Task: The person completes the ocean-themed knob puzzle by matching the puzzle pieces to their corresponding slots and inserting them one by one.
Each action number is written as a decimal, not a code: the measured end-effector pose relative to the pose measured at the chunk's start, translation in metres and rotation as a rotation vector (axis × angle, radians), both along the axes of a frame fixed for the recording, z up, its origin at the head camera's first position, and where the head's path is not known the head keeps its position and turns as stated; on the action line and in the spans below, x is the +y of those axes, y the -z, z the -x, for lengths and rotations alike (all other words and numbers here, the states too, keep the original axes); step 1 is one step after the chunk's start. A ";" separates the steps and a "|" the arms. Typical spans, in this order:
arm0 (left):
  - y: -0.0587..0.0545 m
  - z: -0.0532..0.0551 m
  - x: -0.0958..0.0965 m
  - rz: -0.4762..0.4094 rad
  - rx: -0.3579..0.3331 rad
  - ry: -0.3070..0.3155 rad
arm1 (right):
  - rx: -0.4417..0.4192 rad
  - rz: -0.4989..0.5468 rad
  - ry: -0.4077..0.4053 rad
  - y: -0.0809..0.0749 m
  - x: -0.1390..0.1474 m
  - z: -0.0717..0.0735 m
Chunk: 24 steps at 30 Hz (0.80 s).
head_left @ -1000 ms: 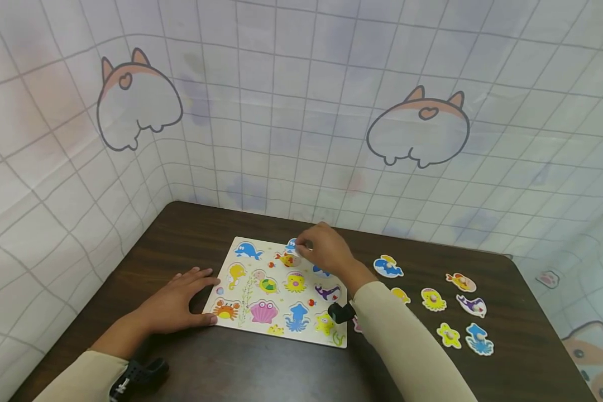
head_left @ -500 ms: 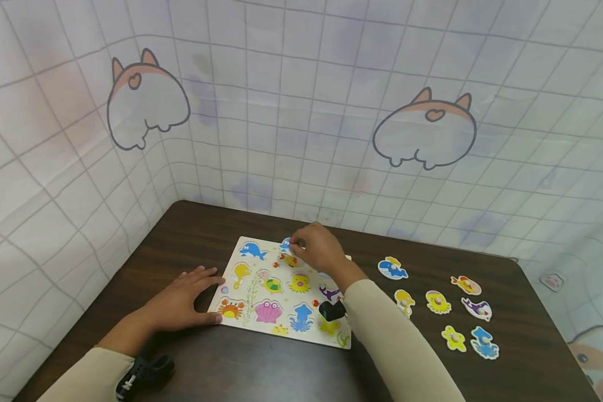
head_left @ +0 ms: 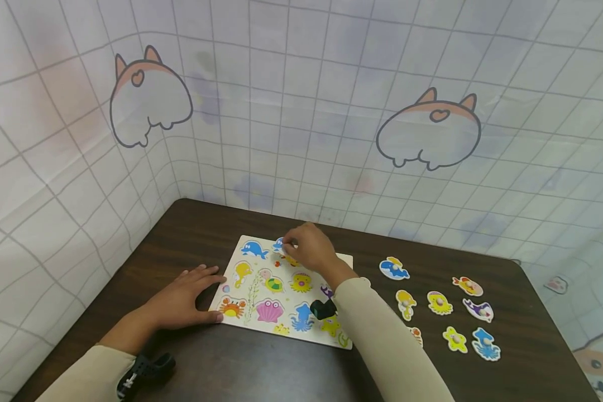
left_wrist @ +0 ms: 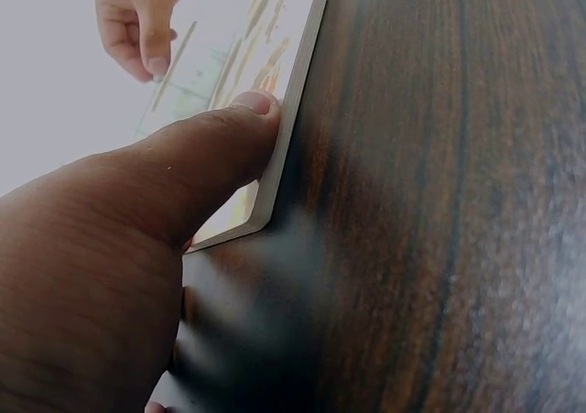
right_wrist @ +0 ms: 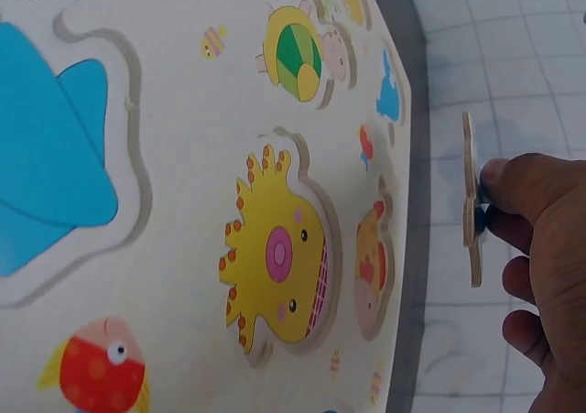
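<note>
A wooden puzzle board (head_left: 287,296) with printed sea animals in shallow recesses lies on the dark table. My left hand (head_left: 183,298) rests at its left side, fingers spread along the edge; in the left wrist view the thumb (left_wrist: 229,129) presses on the board's rim. My right hand (head_left: 309,248) pinches a blue sea-animal puzzle piece (head_left: 278,244) between thumb and finger, above the board's back row and just right of the blue dolphin picture (head_left: 253,249). From the right wrist camera the puzzle piece (right_wrist: 470,189) appears edge-on, held by its blue knob.
Several loose knobbed pieces lie right of the board, among them a whale (head_left: 394,269), a seahorse (head_left: 406,304), an octopus (head_left: 439,303), a starfish (head_left: 454,339) and a squid (head_left: 486,344). My right sleeve (head_left: 382,335) partly covers another. A patterned cloth (head_left: 301,111) hangs behind the table.
My right hand has moved left over the board with the blue puzzle piece, closer to the dolphin picture. The left hand stays at the board's edge. The head view has shifted slightly.
</note>
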<state>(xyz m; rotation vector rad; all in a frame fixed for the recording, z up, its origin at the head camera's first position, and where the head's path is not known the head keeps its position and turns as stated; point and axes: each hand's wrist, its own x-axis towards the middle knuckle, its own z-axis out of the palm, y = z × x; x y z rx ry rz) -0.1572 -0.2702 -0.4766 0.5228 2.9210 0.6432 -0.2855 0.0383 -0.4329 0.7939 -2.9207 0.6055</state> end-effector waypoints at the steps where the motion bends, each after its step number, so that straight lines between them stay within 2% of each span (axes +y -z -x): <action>1: 0.000 0.000 0.000 0.001 -0.001 -0.001 | -0.004 0.000 0.003 0.000 -0.002 0.000; 14: -0.005 -0.001 0.000 0.000 -0.008 0.006 | 0.018 -0.012 -0.016 0.005 -0.017 0.005; 24: -0.008 -0.003 0.001 -0.010 -0.020 0.003 | -0.025 0.009 0.001 0.011 -0.026 0.009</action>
